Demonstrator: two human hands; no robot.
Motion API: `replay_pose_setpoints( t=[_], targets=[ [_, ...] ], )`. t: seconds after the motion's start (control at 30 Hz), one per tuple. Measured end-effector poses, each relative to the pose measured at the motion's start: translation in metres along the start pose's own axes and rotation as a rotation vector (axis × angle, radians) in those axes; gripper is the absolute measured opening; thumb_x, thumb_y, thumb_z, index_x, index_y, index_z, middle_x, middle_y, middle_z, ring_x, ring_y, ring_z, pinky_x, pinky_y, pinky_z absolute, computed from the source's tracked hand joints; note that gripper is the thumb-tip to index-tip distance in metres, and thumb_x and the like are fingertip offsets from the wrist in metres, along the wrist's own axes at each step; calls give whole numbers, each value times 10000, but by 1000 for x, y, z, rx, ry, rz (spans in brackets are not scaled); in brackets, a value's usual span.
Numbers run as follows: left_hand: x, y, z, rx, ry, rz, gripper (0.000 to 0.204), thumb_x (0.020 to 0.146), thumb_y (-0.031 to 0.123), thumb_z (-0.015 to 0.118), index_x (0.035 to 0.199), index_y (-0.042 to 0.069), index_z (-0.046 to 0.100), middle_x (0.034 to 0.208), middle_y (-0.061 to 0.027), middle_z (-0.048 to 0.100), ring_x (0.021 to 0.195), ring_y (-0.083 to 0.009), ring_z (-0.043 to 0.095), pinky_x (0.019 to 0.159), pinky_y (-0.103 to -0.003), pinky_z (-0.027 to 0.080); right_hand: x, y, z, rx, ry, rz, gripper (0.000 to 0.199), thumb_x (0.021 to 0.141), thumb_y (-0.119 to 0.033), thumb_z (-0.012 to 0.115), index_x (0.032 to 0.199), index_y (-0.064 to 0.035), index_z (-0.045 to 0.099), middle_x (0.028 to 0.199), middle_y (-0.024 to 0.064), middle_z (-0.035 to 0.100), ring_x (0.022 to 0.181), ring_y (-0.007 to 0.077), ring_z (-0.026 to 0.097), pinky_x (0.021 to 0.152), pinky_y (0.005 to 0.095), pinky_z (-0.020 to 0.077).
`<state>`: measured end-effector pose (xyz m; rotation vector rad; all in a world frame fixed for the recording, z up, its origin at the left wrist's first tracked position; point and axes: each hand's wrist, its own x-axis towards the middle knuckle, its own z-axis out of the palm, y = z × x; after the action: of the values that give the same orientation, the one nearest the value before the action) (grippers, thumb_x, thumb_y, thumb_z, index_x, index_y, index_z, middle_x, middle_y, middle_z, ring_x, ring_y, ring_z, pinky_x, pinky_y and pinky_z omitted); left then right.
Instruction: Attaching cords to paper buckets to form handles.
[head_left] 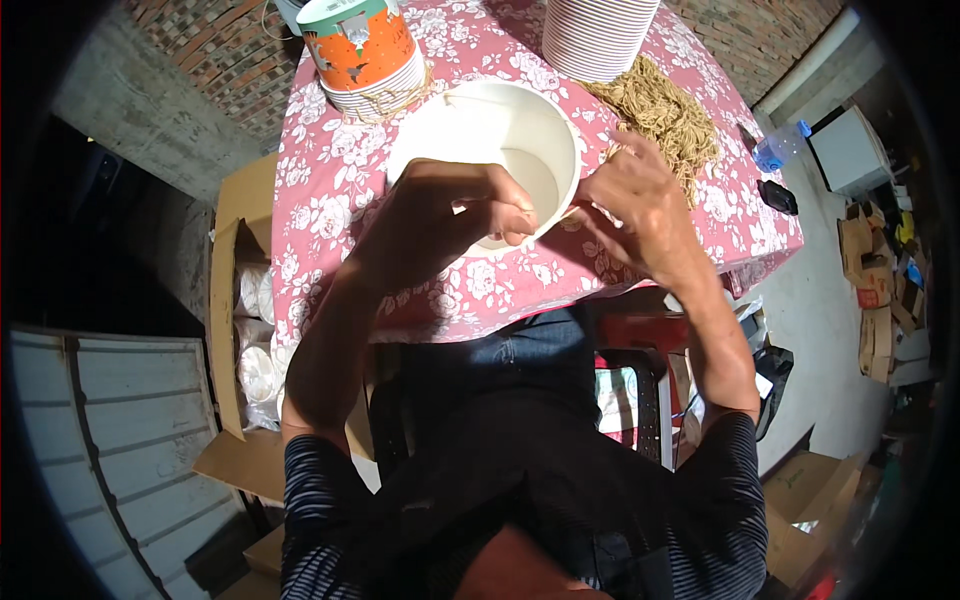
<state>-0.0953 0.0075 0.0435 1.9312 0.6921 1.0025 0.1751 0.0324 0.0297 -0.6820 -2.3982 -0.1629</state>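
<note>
A white round tub (pixel 410 140) stands on the table's near side with its open mouth toward me. My left hand (pixel 445 205) is over its near left rim, thumb and forefinger pinched together; what they hold, if anything, is too small to make out. My right hand (pixel 640 210) is at the tub's right rim, its fingers bent and partly blurred. A thin pale strand seems to show at those fingertips, but I cannot tell how it runs. Right behind this hand lies a heap of tan cord (pixel 660 115).
A tall stack of white tubs (pixel 600 35) stands at the back, and an orange-and-green printed tub stack (pixel 365 55) at the back left. A pink floral tablecloth (pixel 330 215) covers the table. A plastic bottle (pixel 780 148) and a black object (pixel 778 197) lie at the right edge.
</note>
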Motion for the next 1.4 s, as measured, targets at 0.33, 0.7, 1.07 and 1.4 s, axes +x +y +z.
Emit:
replay_pose_setpoints(
  t=[0.33,0.7,1.07,1.4],
  targets=[
    [32,20,5,-101,-103,-471,252,917,92,808,1033,-25,618,833,-110,730,794,-146,718,725,-270,566,37,-15,-57,215,-77,-41,131,811,-69,790,887,-40,687,776,88,621,754,280,633,723,394,499],
    [37,11,3,-228,-157,-454,198,986,205,752,998,16,693,871,-40,708,773,-103,642,703,-255,511,40,4,-28,567,84,114,25,912,-5,677,914,7,655,859,95,659,799,234,654,741,343,531],
    [41,4,3,-183,-89,-496,168,1014,168,703,1064,12,668,887,-50,686,779,-113,644,682,-249,507,22,7,-33,474,54,120,147,863,-27,784,1008,-2,793,908,95,715,847,206,692,748,341,557],
    [45,12,42,202,-22,-9,393,916,161,822,1256,2,704,1152,-96,706,1061,-178,688,906,-303,563,24,10,-46,698,231,372,129,937,-6,745,1048,0,811,968,86,757,891,133,708,798,280,578]
  ],
)
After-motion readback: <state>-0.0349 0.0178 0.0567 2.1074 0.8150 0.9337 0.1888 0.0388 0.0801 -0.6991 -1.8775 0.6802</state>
